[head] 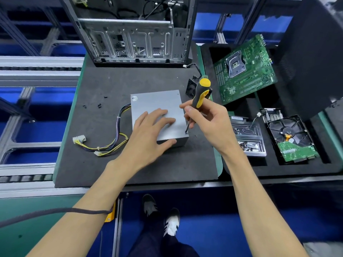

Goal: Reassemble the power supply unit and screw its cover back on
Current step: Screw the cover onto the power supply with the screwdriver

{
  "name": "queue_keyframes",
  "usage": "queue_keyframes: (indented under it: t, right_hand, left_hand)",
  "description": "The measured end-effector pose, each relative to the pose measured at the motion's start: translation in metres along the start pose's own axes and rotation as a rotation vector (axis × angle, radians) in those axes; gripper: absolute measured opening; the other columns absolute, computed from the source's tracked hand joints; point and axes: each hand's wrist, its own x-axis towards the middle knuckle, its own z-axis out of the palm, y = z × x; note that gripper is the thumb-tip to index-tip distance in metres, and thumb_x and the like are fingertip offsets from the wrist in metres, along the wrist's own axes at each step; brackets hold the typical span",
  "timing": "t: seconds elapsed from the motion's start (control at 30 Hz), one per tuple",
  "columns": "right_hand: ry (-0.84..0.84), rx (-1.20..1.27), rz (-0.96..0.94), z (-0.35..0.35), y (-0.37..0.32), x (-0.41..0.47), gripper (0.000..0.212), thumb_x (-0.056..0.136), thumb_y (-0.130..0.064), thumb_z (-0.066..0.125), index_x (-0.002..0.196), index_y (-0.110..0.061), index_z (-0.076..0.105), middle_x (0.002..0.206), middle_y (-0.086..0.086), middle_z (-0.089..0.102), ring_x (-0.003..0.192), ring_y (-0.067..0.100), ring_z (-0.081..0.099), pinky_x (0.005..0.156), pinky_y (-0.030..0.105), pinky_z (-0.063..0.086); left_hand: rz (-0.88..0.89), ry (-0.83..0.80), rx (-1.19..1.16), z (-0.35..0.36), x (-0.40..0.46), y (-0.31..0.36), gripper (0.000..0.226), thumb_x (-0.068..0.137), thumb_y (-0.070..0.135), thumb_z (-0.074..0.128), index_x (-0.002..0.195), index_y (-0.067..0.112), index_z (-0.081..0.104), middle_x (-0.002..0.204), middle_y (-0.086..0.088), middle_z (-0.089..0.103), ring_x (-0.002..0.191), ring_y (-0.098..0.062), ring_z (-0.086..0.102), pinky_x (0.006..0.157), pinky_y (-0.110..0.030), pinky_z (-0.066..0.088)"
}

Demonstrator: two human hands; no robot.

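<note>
The left hand lies flat, fingers spread, on the PSU (grey box on the worktop mat). The right hand pinches a screwdriver, tip at the cover's near-right corner.

— What is seen of the power supply unit?
— Brushed grey sheet metal, smooth with a dull sheen; its cable bundle is sheathed in glossy coloured plastic.
— And the mat beneath it?
— Dark foam, matt and slightly rough, is shown.
— The screwdriver?
— A handle of yellow and black plastic or rubber, with a thin dark metal shaft.
— What else?
— The computer case is bare stamped metal, faintly shiny. The motherboard is glossy green board, laid in a black foam tray.
</note>
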Motion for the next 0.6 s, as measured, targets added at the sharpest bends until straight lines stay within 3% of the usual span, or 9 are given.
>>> queue_keyframes:
  t: [0.4, 0.6]
  right_hand:
    - [-0.021, -0.019, -0.027, -0.001, 0.006, 0.001, 0.011, 0.097, -0.022, 0.064, 0.099, -0.027, 0.074, 0.077, -0.006, 0.067, 0.069, 0.012, 0.061, 0.065, 0.022, 0.052]
    - [-0.024, -0.032, -0.033, 0.0, 0.011, 0.002, 0.008, 0.094, -0.03, 0.068, 0.095, -0.027, 0.075, 0.082, 0.0, 0.07, 0.068, 0.025, 0.063, 0.066, 0.04, 0.057]
  left_hand:
    - [-0.006, -0.005, -0.003, 0.001, -0.001, -0.001, 0.053, 0.087, 0.036, 0.078, 0.135, 0.023, 0.06, 0.152, -0.001, 0.046, 0.148, -0.02, 0.034, 0.126, -0.041, 0.011]
    - [-0.01, 0.0, -0.009, 0.001, -0.001, -0.002, 0.053, 0.086, 0.036, 0.078, 0.135, 0.023, 0.06, 0.153, -0.001, 0.045, 0.148, -0.02, 0.034, 0.126, -0.042, 0.012]
